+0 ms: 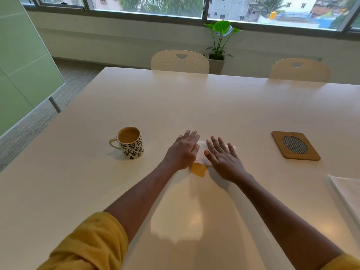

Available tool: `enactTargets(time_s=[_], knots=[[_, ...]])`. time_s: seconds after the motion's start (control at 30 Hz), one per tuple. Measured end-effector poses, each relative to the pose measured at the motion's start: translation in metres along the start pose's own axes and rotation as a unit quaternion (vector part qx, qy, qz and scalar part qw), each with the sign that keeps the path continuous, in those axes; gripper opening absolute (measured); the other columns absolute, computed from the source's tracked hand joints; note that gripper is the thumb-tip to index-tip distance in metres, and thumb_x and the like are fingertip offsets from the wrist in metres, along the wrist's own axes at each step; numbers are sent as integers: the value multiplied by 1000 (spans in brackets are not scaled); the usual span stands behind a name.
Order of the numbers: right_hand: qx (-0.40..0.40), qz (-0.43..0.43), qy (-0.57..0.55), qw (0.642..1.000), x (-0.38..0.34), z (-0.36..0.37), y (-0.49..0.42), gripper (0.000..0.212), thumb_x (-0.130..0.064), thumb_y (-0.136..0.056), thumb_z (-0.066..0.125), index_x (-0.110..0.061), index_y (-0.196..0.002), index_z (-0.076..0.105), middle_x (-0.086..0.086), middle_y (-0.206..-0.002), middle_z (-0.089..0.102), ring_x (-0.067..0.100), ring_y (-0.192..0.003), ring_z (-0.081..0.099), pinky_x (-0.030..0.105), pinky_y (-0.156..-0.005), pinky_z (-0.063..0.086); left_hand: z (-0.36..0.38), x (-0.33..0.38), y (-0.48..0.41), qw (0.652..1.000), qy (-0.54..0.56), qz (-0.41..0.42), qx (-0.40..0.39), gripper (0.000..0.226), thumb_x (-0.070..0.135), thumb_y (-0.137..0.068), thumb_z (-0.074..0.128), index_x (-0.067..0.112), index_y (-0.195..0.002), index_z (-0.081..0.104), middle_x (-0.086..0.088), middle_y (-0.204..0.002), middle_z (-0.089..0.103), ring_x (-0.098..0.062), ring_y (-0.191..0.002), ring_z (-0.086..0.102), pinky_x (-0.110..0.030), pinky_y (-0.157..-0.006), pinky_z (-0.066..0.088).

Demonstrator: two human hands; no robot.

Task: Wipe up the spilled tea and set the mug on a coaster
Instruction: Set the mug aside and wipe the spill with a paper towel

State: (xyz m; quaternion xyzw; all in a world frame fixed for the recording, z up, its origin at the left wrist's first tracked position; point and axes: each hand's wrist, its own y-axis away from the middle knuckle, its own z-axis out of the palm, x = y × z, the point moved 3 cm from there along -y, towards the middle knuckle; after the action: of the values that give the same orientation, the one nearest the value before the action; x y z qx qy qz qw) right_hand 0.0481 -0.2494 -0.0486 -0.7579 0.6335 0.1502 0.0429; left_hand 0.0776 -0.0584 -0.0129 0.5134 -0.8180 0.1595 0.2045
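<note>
A white paper towel (202,152) lies flat on the white table (175,98), and both my hands press down on it. My left hand (183,151) rests palm-down on its left part, fingers spread. My right hand (222,156) lies palm-down on its right part. The towel's near edge (198,170) is soaked tan with tea. A white mug with a black leaf pattern (131,143), filled with milky tea, stands to the left of my hands, handle pointing left. A square wooden coaster with a mesh centre (295,146) lies to the right.
A white sheet or napkin (346,191) lies at the table's right edge. Two white chairs (180,62) stand at the far side, with a potted plant (220,41) behind them under the windows. A green glass partition is on the left.
</note>
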Motion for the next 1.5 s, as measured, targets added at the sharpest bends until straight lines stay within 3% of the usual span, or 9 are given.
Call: enactTargets(time_s=[0.2,0.6,0.77,1.2,1.5], knots=[[-25,-3,42,999,10,8,1,67,-56,-114,12,-30,-172,-10,-7,-181,-19,15,-166,-23,48,-136,-8,17,-17,-6,987,-97,50,-117,60,30,-118,34,12,-174,22,-8,-184,14,-22,-172,9,-38,-139,6],[-7,-17,60,998,6,16,0,67,-58,-113,10,-31,-171,-11,-8,-180,-19,15,-166,-20,46,-137,-8,13,-37,-3,984,-98,51,-139,59,34,-118,20,14,-174,22,-7,-184,16,-18,-171,11,-38,-139,3],[-11,-35,66,997,-1,16,2,67,-56,-114,11,-30,-171,-11,-7,-180,-20,16,-166,-21,46,-137,-7,10,-42,9,986,-81,36,-141,76,44,-104,8,18,-174,22,-4,-184,15,-14,-171,9,-36,-139,3],[-31,-54,45,997,-7,19,1,64,-53,-115,12,-31,-172,-9,-11,-179,-18,11,-165,-21,43,-137,-9,9,-44,30,989,-70,22,-132,62,31,-115,14,17,-175,20,-3,-185,12,-14,-171,6,-36,-138,2],[-42,-103,-46,993,5,12,7,61,-42,-118,33,-25,-173,15,-5,-182,5,10,-167,-8,33,-134,-6,6,-43,42,989,-56,11,-134,79,41,-101,4,17,-175,19,-2,-185,12,-12,-171,6,-36,-139,3]])
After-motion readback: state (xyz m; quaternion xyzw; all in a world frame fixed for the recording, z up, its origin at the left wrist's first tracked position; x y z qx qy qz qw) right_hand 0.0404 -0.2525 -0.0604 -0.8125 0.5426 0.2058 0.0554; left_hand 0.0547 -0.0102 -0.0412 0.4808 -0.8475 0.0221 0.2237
